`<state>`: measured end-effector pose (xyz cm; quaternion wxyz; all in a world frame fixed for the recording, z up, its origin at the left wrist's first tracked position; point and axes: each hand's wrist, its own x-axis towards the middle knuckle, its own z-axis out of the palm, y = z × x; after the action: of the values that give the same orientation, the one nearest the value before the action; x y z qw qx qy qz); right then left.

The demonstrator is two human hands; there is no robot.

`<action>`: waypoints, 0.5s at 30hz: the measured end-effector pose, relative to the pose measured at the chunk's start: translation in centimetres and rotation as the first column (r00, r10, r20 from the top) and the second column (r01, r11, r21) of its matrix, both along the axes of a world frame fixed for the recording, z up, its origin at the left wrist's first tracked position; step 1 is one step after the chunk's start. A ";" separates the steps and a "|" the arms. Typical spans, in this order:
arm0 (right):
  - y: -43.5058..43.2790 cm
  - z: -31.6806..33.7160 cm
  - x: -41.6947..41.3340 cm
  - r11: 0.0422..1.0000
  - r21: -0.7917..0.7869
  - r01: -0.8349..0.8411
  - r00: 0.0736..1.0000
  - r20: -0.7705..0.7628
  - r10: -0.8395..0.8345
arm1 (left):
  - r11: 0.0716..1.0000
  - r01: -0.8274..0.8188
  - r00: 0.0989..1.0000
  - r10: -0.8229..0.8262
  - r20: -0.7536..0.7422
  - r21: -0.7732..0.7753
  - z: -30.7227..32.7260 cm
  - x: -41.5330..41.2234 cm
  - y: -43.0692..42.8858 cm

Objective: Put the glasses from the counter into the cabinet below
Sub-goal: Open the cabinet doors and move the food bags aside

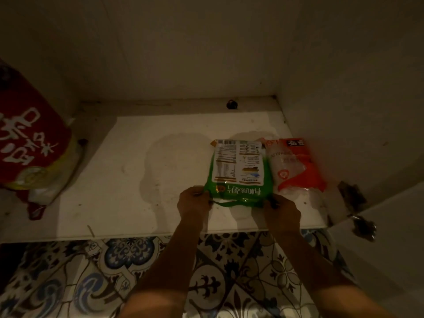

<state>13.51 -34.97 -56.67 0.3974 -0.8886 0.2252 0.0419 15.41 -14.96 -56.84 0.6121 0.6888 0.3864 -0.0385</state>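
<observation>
The view looks into the open cabinet [321, 76], dim and shadowed. A green packet [238, 171] lies flat on the cabinet's white bottom board [114, 191], its printed back face up and its text upside down to the camera.

The left hand [193, 201] grips the packet's near left corner and the right hand [283, 211] grips its near right corner. Both have their fingers curled over the edge. The light is too low to make out the fingertips, and the packet's near edge is partly covered by the hands.

Touching the green packet's right side, and partly tucked under it, is an orange-and-clear packet [296, 166] with blurred lettering. Well to the left of the green packet stands a large red sack [29, 143] with white characters, cut off by the picture's edge. Its yellow lower part is hard to read.

Beyond the green packet, at the back wall, sits a small dark thing [232, 104] that cannot be identified. Just left of the packet, a faint ring-shaped stain [165, 161] marks the board. To the packet's right, past the orange one, two dark hinges [351, 196] hold the open door [390, 237], which is only partly in view.

Nearer than the packet, below the board's front edge, is a blue-and-white patterned tile floor [91, 271]. No glasses or tabletop fall within this view.
</observation>
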 end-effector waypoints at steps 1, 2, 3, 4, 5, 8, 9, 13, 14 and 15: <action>0.0 0.1 0.0 1.000 -0.005 0.008 1.000 0.010 -0.008 | 1.000 -0.016 1.000 0.016 0.011 -0.006 -0.1 0.2 0.2; 0.0 0.1 -0.1 1.000 -0.009 0.009 1.000 0.015 -0.009 | 0.999 -0.033 0.999 0.033 0.018 -0.009 0.0 0.3 0.4; 0.1 0.2 -0.1 1.000 -0.007 0.007 1.000 0.017 -0.007 | 0.999 -0.048 0.999 0.049 0.017 -0.007 0.0 0.5 0.6; 0.2 0.2 -0.1 1.000 0.003 0.006 1.000 0.015 -0.006 | 0.998 -0.066 0.998 0.066 0.013 -0.013 0.0 0.6 0.8; 0.3 0.2 -0.1 1.000 0.019 0.007 1.000 0.012 -0.007 | 0.996 -0.080 0.997 0.080 0.010 -0.031 -0.2 0.8 1.1; 0.6 -0.1 -0.1 0.997 0.062 0.051 0.999 0.006 -0.052 | 0.995 -0.076 0.997 0.077 0.017 -0.063 -0.6 1.4 2.1; 0.8 -0.2 0.0 0.995 0.070 0.073 0.997 0.000 -0.073 | 0.996 -0.066 0.997 0.067 0.023 -0.068 -0.7 1.6 2.5; 1.4 -0.6 0.5 0.994 0.066 0.093 0.996 -0.021 -0.091 | 0.994 -0.062 0.997 0.066 0.049 -0.091 -0.8 2.0 3.9; 1.6 -0.7 0.7 0.995 0.061 0.081 0.997 -0.020 -0.080 | 0.993 -0.068 0.996 0.074 0.059 -0.097 -0.9 2.0 4.4; 1.9 -0.8 0.8 0.995 0.063 0.073 0.997 -0.017 -0.072 | 0.992 -0.069 0.994 0.077 0.073 -0.109 -1.0 1.9 4.8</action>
<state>14.26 -33.10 -57.44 0.4252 -0.8663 0.2589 0.0410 17.32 -10.12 -57.83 0.6633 0.6416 0.3850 -0.0101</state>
